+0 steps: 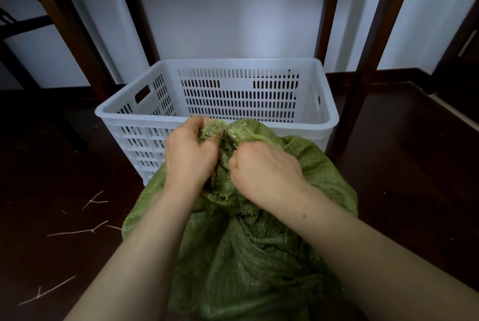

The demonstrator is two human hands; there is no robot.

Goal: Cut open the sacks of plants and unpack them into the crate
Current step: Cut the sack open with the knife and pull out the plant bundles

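A green woven sack (254, 250) stands on the dark floor right in front of me, its gathered top bunched up against the near wall of a white slotted plastic crate (215, 103). My left hand (190, 151) grips the bunched neck of the sack. My right hand (264, 169) is curled round a small dark blade (232, 144) whose tip pokes out above the knuckles into the sack's neck. A bit of red shows under my left wrist. The sack's contents are hidden. No plants show inside the crate.
Dark wooden posts (363, 74) rise on both sides of the crate against a white wall. Several pale dry twigs (80, 230) lie scattered on the dark floor at the left. A pale floor edge runs at the far right.
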